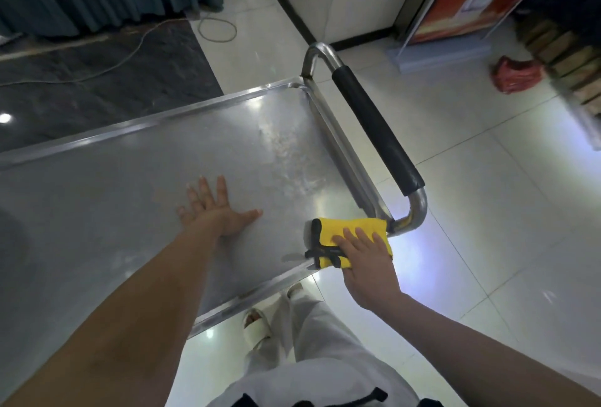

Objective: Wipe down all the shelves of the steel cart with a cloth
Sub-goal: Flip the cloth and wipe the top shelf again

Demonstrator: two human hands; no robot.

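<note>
The steel cart's top shelf [136,172] fills the left and middle of the head view, shiny with dull smears near its right end. My left hand [214,208] lies flat on the shelf with fingers spread. My right hand [364,257] presses a folded yellow cloth [341,228] with black trim onto the shelf's near right corner, fingers straight on top of it. The cart's handle [374,127], a steel tube with a black foam grip, runs along the right end just past the cloth. Lower shelves are hidden under the top one.
White tiled floor surrounds the cart, with a dark mat [97,75] and a loose cable [214,29] beyond it. A red bag [517,76] lies on the floor at right near a stand-up sign [471,0]. My legs and sandals [260,325] stand at the cart's near edge.
</note>
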